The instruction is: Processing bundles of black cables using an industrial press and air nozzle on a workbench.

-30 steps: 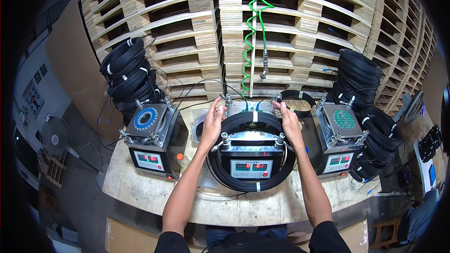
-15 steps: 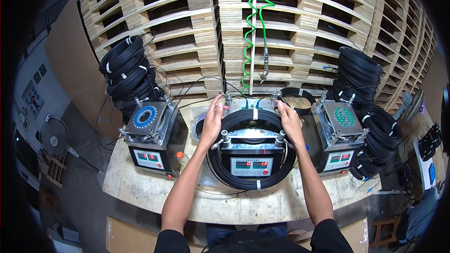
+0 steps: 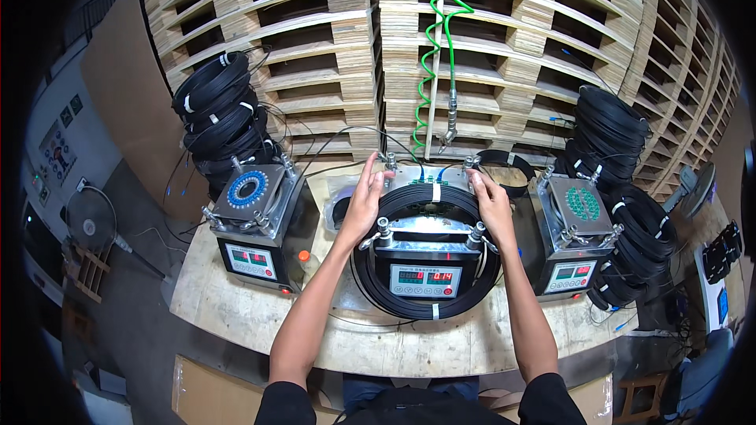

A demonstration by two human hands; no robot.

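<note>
A large coil of black cable (image 3: 467, 297), bound with white ties, hangs around the middle polishing-type machine (image 3: 425, 253), in front of its lit red display. My left hand (image 3: 365, 205) is by the machine's far left post, fingers stretched upward and thumb toward the post, with nothing visible in it. My right hand (image 3: 492, 203) lies beside the far right post and the coil's upper right side. Its fingers are extended and slightly bent, and their tips partly overlap the post. Green-capped connectors (image 3: 429, 208) show inside the coil on the machine's top.
Similar machines stand at left (image 3: 252, 216), with a ring of blue connectors, and at right (image 3: 579, 224), with green ones. Stacked black cable coils rise behind at left (image 3: 216, 122) and right (image 3: 610, 138). A bottle with an orange cap (image 3: 305, 256) and a hanging green air hose (image 3: 450, 39) are nearby.
My left fingers have tilted inward over the far left post, and my right fingers have curled slightly by the far right one. The middle display's reading has changed; the view has shifted a little.
</note>
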